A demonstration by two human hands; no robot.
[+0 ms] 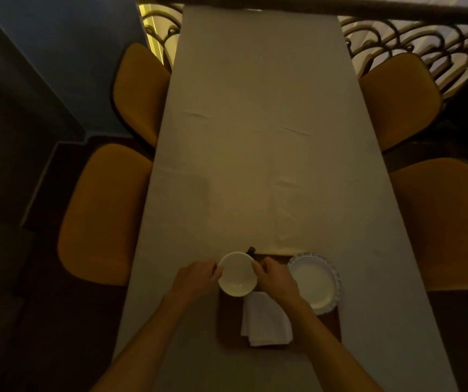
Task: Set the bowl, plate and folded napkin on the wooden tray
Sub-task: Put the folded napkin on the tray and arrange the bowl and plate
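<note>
A white bowl (237, 274) sits over the far left corner of the dark wooden tray (228, 321) near the table's front edge. My left hand (198, 278) grips the bowl's left rim and my right hand (276, 278) grips its right rim. A white plate with a patterned edge (314, 281) rests on the tray's right side, slightly overhanging it. A folded white napkin (266, 321) lies on the tray's middle, just in front of the bowl. My right forearm crosses the tray between napkin and plate.
The long table (255, 137) wears a pale cloth with small creases. Orange upholstered chairs (102, 219) line both long sides. A small dark object (251, 250) pokes out behind the bowl. A curled metal railing (396, 35) runs beyond the far end.
</note>
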